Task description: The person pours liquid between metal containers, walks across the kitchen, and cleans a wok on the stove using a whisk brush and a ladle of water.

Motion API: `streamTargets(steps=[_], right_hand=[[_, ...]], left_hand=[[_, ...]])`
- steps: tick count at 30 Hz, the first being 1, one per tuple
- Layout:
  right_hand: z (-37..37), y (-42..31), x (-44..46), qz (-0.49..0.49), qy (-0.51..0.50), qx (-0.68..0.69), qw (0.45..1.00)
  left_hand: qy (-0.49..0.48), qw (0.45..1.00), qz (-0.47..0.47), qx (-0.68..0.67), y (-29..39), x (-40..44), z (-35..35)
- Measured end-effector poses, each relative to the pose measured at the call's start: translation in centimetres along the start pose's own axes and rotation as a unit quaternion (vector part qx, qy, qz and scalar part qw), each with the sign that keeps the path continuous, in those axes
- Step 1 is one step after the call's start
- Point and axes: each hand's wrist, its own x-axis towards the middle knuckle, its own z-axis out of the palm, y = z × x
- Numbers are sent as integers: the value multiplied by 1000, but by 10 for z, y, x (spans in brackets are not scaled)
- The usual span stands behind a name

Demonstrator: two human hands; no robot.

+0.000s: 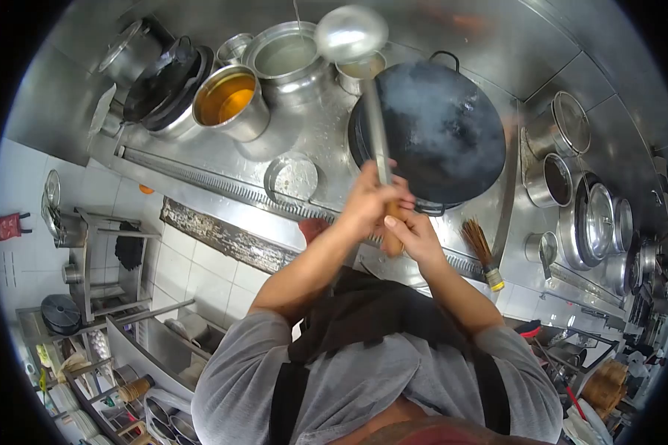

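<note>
My left hand [371, 199] is wrapped round the upper part of a ladle's wooden handle [394, 222]. Lower on the same handle, my right hand [417, 236] has its fingers closed against the wood. The ladle's metal bowl [351, 33] is raised at the top, its rounded side showing, above a small pot [360, 73]. Beside the ladle's shaft, a large black wok [438, 133] gives off smoke or steam. A bamboo brush [479, 241] lies to the right of my right hand.
A pot of orange liquid [254, 127] and a wide metal pot [304, 83] stand at the back left. An empty-looking round tin [291, 178] is on the steel counter [200, 152]. Several pots, including a lidded one [545, 133], stand at right.
</note>
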Motion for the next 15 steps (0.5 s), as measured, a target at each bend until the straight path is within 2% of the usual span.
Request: streamTargets(steps=[1, 2, 3, 5, 6, 8, 9, 10, 11, 13, 14, 15], right_hand=[[3, -10, 6, 9, 15, -98, 995], [3, 2, 2, -28, 43, -59, 997], [0, 11, -6, -33, 51, -54, 997], [-14, 31, -32, 15, 108, -67, 992], [-21, 45, -50, 45, 132, -88, 986], [-36, 77, -87, 84, 186, -117, 972], [-41, 90, -108, 96, 215, -123, 964], [-44, 95, -126, 128, 241, -120, 954], [-46, 100, -143, 161, 268, -115, 943], [-49, 109, -168, 180, 319, -104, 925], [-50, 114, -182, 200, 360, -93, 906], [-55, 129, -195, 198, 386, -91, 896]], left_hand=[[59, 998, 24, 19, 12, 11, -18], [150, 985, 2, 84, 24, 26, -42], [193, 968, 19, 158, 31, 48, -77], [278, 851, 44, 443, 57, 94, -147], [276, 742, 89, 605, 74, 115, -176], [329, 609, 37, 721, 108, 148, -193], [325, 580, 3, 747, 126, 151, -184], [336, 553, 9, 763, 130, 177, -206], [328, 553, 14, 766, 136, 189, -208], [270, 533, -55, 800, 147, 212, -209], [253, 493, -12, 832, 141, 239, -234], [245, 491, -7, 836, 154, 245, -241]])
